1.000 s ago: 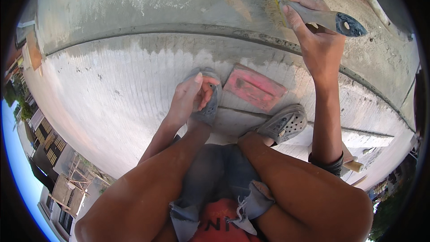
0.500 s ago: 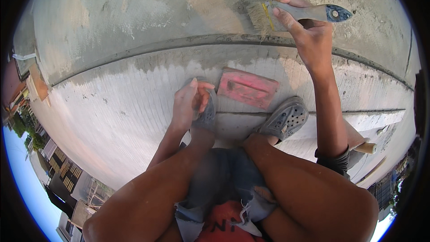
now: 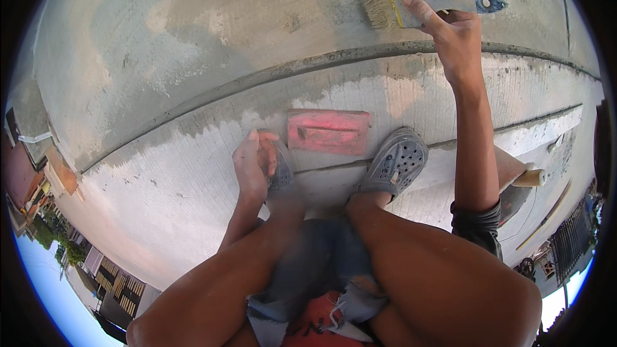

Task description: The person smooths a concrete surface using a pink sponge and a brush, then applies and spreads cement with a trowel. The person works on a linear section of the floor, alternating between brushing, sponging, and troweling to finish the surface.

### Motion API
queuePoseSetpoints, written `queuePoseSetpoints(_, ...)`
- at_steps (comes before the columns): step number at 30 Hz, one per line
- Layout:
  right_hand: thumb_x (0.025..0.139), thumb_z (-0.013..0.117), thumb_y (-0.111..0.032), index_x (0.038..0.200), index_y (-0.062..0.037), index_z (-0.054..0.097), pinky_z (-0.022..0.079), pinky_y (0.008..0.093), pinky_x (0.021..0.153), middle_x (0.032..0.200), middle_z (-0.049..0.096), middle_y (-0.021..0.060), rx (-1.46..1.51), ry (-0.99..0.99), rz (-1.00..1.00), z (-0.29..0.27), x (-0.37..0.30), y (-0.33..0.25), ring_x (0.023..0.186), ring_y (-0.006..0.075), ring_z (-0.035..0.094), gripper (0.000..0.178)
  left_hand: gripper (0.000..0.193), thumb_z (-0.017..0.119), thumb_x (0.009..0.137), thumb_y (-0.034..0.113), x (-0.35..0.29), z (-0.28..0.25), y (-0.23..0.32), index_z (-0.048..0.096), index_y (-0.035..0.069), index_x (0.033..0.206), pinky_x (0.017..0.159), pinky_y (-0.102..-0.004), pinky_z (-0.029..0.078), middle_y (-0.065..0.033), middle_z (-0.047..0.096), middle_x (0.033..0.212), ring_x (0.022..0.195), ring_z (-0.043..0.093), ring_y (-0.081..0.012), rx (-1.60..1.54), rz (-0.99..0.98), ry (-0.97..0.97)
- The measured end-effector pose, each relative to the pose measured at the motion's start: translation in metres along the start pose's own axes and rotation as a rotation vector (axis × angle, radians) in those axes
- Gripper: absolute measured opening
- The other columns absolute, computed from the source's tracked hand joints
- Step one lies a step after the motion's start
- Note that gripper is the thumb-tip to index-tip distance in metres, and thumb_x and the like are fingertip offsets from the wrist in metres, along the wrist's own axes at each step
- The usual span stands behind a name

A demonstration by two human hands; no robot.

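Note:
My right hand is raised at the upper right and grips a wide paintbrush by its grey handle, bristles pointing left over the concrete surface. My left hand hangs low in the middle, fingers loosely curled, resting against my left grey perforated shoe. Just beyond it lies a red plastering float flat on the whitish, wet-looking concrete ledge. My right shoe stands beside the float. I am crouched, knees and denim shorts filling the lower frame.
A dark groove runs across between the ledge and the rougher slab beyond. A wooden handle pokes out at the right by a board. Rooftops and buildings lie far below at the left edge, a fence at the right.
My right hand has swung the brush leftward and down in view, so the bristles show fully. The view has shifted; my left hand stays by the shoe.

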State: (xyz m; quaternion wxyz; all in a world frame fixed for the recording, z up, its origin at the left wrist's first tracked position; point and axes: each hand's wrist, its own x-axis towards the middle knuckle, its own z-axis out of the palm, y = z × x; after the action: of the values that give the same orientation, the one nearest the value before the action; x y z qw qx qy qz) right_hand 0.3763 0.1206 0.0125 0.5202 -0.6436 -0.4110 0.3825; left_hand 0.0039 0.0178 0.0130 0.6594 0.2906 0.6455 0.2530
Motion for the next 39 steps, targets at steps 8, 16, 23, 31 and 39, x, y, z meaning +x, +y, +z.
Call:
queuePoseSetpoints(8, 0.092, 0.080, -0.017, 0.122, -0.0003, 0.072, 0.061, 0.0315, 0.078, 0.102, 0.075, 0.0114, 0.054, 0.101, 0.102, -0.055, 0.012, 0.019, 0.089, 0.0175, 0.073, 0.036, 0.043, 0.042, 0.110, 0.036, 0.003, 0.010, 0.003, 0.064, 0.001, 0.099, 0.045, -0.0250, 0.029, -0.0012, 0.049, 0.061, 0.047, 0.038, -0.0082, 0.008, -0.011, 0.101)
queuePoseSetpoints(16, 0.092, 0.080, -0.017, 0.122, -0.0034, 0.073, 0.062, 0.0347, 0.083, 0.109, 0.075, 0.0114, 0.000, -0.013, 0.255, -0.037, -0.008, 0.009, 0.098, 0.0200, 0.072, 0.034, 0.049, 0.042, 0.110, 0.046, 0.008, 0.009, -0.001, 0.061, 0.003, 0.098, 0.041, -0.0254, 0.026, -0.0004, 0.044, 0.059, 0.042, 0.034, -0.0088, 0.015, -0.032, 0.163)
queuePoseSetpoints(23, 0.091, 0.080, -0.014, 0.129, 0.0046, 0.066, 0.063, 0.0384, 0.091, 0.123, 0.071, 0.0156, 0.016, 0.456, 0.109, -0.102, 0.007, 0.011, 0.109, 0.0227, 0.070, 0.044, 0.053, 0.037, 0.111, 0.047, 0.010, 0.015, 0.001, 0.061, 0.002, 0.097, 0.041, -0.0252, 0.026, -0.0015, 0.044, 0.057, 0.043, 0.036, -0.0094, -0.010, -0.039, 0.145)
queuePoseSetpoints(31, 0.092, 0.080, -0.021, 0.129, 0.0055, 0.065, 0.064, 0.0377, 0.085, 0.122, 0.069, 0.0200, 0.032, 0.504, 0.326, -0.080, 0.001, 0.014, 0.110, 0.0251, 0.070, 0.048, 0.056, 0.037, 0.111, 0.052, 0.011, 0.009, 0.013, 0.061, 0.003, 0.099, 0.043, -0.0265, 0.032, -0.0025, 0.048, 0.064, 0.046, 0.040, -0.0115, -0.088, -0.158, 0.037)
queuePoseSetpoints(39, 0.097, 0.075, -0.018, 0.124, 0.0060, 0.063, 0.055, 0.0305, 0.087, 0.118, 0.068, 0.0136, 0.213, 0.514, 0.172, -0.036, -0.036, -0.032, 0.103, 0.0163, 0.066, 0.038, 0.070, 0.033, 0.108, 0.063, 0.013, 0.030, 0.054, 0.062, 0.001, 0.121, 0.053, -0.0260, 0.045, -0.0086, 0.064, 0.082, 0.065, 0.057, -0.0134, 0.256, -0.076, -0.480)
